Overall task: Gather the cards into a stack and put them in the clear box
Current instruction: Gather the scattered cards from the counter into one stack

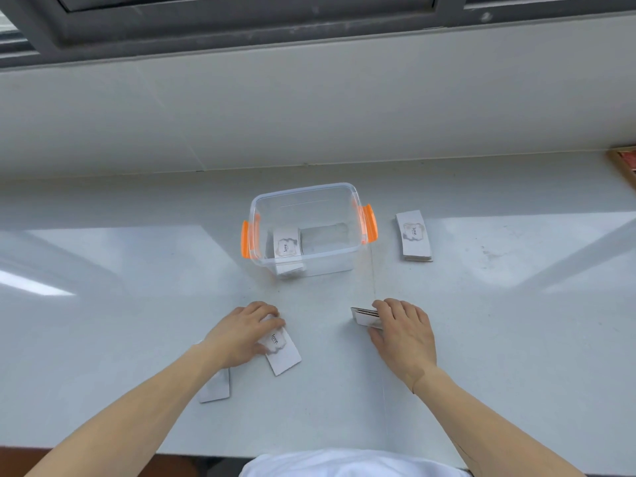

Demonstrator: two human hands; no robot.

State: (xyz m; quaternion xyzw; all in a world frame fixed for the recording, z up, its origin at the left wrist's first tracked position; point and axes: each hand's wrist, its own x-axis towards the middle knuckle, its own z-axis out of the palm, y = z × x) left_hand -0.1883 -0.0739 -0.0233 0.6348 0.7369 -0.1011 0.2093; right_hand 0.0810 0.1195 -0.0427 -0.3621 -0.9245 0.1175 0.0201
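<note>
A clear box [339, 196] with orange side latches stands in the middle of the white counter. Inside it, at its left, lies a stack of white "love" cards [287, 247]. Another card stack [413, 241] lies on the counter to the right of the box. My left hand [241, 333] presses down on a loose "love" card [284, 354] near the front. A further card [216, 387] lies partly under my left forearm. My right hand [402, 330] grips a small stack of cards [364, 316] on edge against the counter.
A white wall ledge and a dark window frame [241, 25] rise behind the counter. A wooden-edged tray [624, 163] pokes in at the far right. The counter's front edge runs just before my white shirt [344, 464].
</note>
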